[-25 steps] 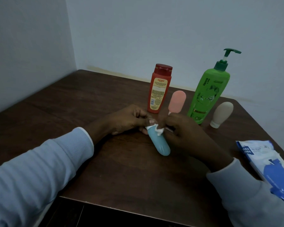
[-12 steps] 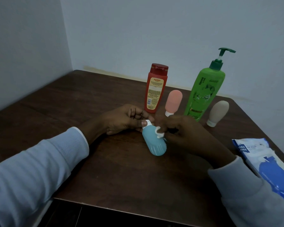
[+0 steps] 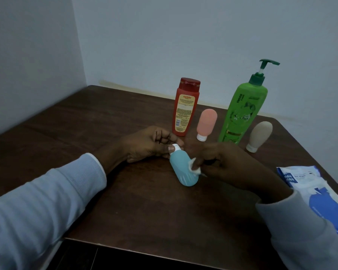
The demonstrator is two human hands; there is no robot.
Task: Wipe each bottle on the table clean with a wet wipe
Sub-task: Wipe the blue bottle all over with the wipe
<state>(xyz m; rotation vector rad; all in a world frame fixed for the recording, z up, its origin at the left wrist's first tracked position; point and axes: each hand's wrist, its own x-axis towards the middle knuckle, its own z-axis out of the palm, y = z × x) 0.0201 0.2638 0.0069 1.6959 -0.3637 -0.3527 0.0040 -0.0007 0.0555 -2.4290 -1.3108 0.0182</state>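
Right fingertips [image 3: 198,162] pinch a wadded wet wipe [image 3: 194,168] against the side of the blue bottle [image 3: 182,168]; the left hand [image 3: 152,143] clamps its white cap, bottle tilted on the table [image 3: 86,121]. A second ago the wipe sat by the cap.

Pale blue ribbed sleeves [image 3: 47,195] with knit cuffs, bare hands

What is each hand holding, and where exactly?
The left hand pinches the blue bottle at its white cap end. The right hand holds a small wadded wet wipe in its fingertips, pressed against the bottle's side.
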